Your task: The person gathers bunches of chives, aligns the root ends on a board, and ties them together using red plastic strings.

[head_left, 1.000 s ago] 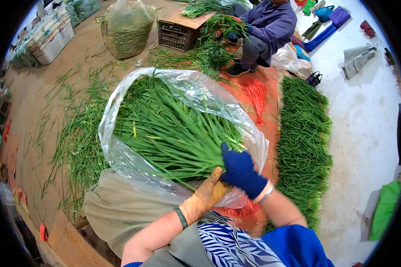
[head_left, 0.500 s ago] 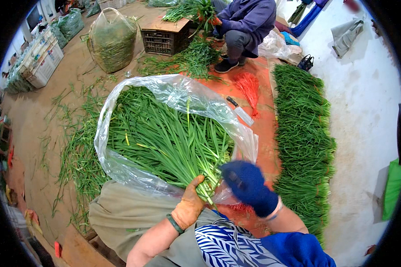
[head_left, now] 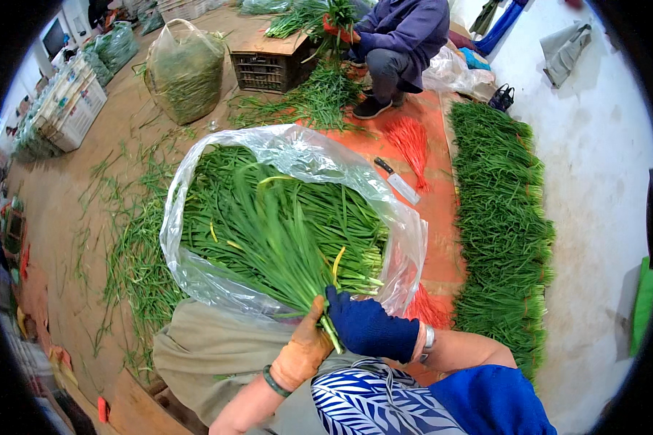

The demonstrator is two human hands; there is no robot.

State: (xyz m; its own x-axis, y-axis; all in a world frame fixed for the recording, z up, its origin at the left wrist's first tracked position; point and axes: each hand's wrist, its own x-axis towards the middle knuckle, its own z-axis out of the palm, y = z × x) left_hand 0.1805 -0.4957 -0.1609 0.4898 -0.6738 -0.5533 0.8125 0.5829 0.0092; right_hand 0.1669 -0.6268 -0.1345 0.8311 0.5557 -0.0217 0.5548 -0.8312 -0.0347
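Observation:
My left hand (head_left: pixel 302 349), in an orange glove, is closed round the pale stems of a bunch of garlic chives (head_left: pixel 276 250), whose green leaves fan out away from me. Against the same stems, my right hand (head_left: pixel 370 325) in a dark blue knitted glove is curled shut, its fingertips pinching at the bunch. A yellowed leaf (head_left: pixel 339 262) rises just above those fingertips. Beneath the bunch, a large clear plastic bag (head_left: pixel 308 151) lies spread wide, filled with more garlic chives (head_left: pixel 352 217).
A knife (head_left: pixel 403 187) and red ties (head_left: pixel 411 148) lie on the orange mat (head_left: pixel 439 217) beyond the bag. Bundled chives (head_left: pixel 497 254) line the right side. Ahead, a person (head_left: pixel 406 43) crouches beside a crate (head_left: pixel 265 71). Loose leaves (head_left: pixel 138 246) litter the floor at left.
My right hand has come left and closer to me, onto the stems beside my left hand. The bunch's leaves have swung and blurred. A yellowed leaf now shows by the right fingertips.

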